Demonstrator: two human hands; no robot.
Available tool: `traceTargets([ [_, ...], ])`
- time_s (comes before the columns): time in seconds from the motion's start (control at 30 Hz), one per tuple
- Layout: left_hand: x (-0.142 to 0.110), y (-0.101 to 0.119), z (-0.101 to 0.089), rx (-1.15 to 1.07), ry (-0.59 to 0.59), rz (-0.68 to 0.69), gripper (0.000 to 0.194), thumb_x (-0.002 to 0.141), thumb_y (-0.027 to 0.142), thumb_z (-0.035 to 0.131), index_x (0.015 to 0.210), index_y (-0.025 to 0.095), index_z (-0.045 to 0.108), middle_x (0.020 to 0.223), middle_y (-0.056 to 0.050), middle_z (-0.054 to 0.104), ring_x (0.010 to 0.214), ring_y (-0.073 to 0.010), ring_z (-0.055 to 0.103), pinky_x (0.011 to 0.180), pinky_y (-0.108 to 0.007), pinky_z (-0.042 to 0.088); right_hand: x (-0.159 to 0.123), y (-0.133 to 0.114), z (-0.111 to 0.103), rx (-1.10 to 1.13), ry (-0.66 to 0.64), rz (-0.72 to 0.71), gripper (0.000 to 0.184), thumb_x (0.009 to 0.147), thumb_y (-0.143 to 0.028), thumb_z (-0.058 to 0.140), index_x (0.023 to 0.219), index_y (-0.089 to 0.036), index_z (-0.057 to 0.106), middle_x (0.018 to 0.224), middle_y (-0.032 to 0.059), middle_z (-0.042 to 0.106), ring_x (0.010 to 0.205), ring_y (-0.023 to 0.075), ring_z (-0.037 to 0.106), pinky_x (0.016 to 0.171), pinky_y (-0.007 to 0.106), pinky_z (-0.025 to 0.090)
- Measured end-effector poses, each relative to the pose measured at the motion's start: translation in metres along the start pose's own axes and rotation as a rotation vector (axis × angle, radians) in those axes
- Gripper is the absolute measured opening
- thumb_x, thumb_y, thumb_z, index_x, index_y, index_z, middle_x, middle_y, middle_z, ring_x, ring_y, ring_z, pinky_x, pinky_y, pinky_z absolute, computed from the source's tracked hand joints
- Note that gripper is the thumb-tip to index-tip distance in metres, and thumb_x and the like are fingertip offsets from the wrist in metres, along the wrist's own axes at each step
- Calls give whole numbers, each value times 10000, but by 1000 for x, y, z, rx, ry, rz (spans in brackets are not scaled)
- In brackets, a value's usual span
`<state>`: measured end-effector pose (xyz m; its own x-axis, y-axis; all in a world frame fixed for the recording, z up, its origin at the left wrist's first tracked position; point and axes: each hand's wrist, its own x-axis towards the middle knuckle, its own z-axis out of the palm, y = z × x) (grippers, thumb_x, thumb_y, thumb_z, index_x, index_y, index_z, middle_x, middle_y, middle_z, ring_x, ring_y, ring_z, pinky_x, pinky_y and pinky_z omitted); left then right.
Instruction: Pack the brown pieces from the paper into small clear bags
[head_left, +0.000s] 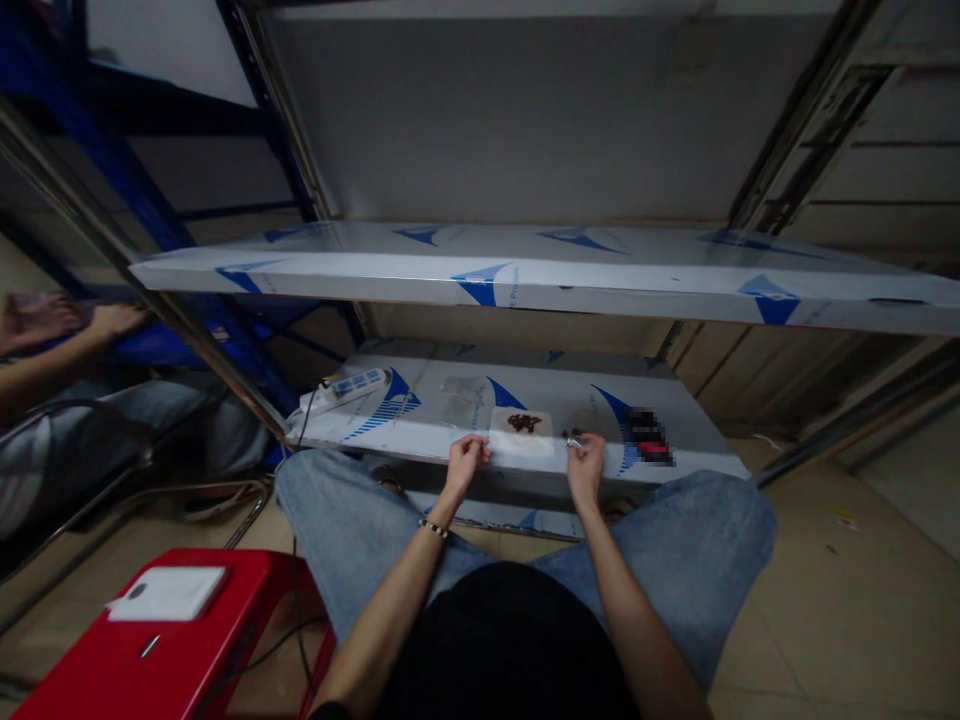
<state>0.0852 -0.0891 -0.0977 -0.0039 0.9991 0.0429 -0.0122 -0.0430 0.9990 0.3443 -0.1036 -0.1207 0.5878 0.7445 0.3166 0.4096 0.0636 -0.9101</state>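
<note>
A white square sheet or shallow tray (534,440) lies on the lower shelf, bearing a small heap of dark brown pieces (523,424). By its left front corner, my left hand (466,464) is closed in a pinch; whatever sits between the fingertips is too small to make out. To the right of the white square, my right hand (586,466) is closed on a small shiny thing (574,441), perhaps metal. Just beyond the right hand is a faint, see-through bag or lid (587,421) with a few dark bits near it.
Clear plastic packets (461,400) and a white power strip (352,384) lie left on the lower shelf (420,430). A blurred black-and-red item (651,438) lies right. The upper shelf (600,275) overhangs. A red stool (97,660) carries a white device (169,593). Another person's hand (116,319) shows at left.
</note>
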Motion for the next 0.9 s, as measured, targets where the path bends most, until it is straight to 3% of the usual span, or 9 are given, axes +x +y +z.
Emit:
traceTargets([
  [0.1, 35, 11, -20, 402, 39, 232, 284, 915, 348, 517, 899, 154, 724, 934, -117, 737, 891, -227, 685, 807, -337, 539, -44, -3, 23, 125, -218, -61, 433, 714, -227, 504, 1144, -184, 475, 593, -100, 371, 547, 168, 440, 630, 284, 384],
  [0.17, 58, 14, -36, 602, 47, 349, 307, 929, 240, 454, 1054, 157, 722, 1125, -135, 724, 1077, -245, 660, 984, -380, 496, -66, -5, 39, 181, -373, -115, 464, 682, -191, 487, 1146, -199, 473, 601, -107, 343, 540, 154, 418, 613, 264, 356],
  [0.23, 77, 11, -50, 755, 53, 361, 418, 922, 180, 428, 1279, 127, 637, 1304, -170, 653, 1226, -254, 605, 1085, -396, 435, -80, -6, 50, 208, -504, -143, 498, 656, -162, 477, 1152, -211, 479, 619, -102, 345, 556, 149, 422, 611, 255, 343],
  [0.33, 95, -2, -62, 978, 64, 208, 587, 907, 253, 521, 1463, 70, 472, 1453, -252, 526, 1317, -308, 548, 1092, -411, 413, -87, -5, 58, 195, -637, -141, 543, 624, -126, 478, 1158, -226, 480, 632, -97, 355, 567, 145, 421, 607, 252, 325],
  [0.47, 102, -19, -61, 1159, 3, 76, 766, 841, 410, 666, 1493, 82, 433, 1516, -293, 447, 1392, -372, 470, 1064, -432, 408, -84, 0, 54, 176, -677, -100, 574, 604, -111, 485, 1165, -228, 469, 636, -98, 365, 574, 146, 421, 613, 257, 321],
  [0.6, 100, -22, -57, 1243, 10, 155, 513, 879, 240, 585, 1381, 136, 552, 1487, -234, 502, 1391, -311, 464, 1087, -414, 383, -82, 5, 47, 186, -685, -71, 561, 612, -126, 502, 1164, -220, 467, 633, -101, 384, 573, 143, 424, 608, 253, 317],
  [0.7, 98, -15, -56, 1247, 55, 213, 385, 931, 174, 470, 1284, 139, 622, 1455, -216, 526, 1361, -290, 478, 1094, -419, 377, -83, 6, 46, 225, -726, -49, 544, 637, -146, 504, 1173, -220, 452, 615, -110, 381, 552, 137, 414, 590, 245, 305],
  [0.9, 94, 16, -56, 1156, 276, 280, 441, 989, 203, 395, 1383, 166, 589, 1480, -174, 519, 1373, -311, 428, 1105, -446, 359, -87, 2, 46, 256, -813, -4, 570, 648, -169, 523, 1209, -226, 444, 626, -108, 422, 549, 133, 429, 566, 229, 308],
])
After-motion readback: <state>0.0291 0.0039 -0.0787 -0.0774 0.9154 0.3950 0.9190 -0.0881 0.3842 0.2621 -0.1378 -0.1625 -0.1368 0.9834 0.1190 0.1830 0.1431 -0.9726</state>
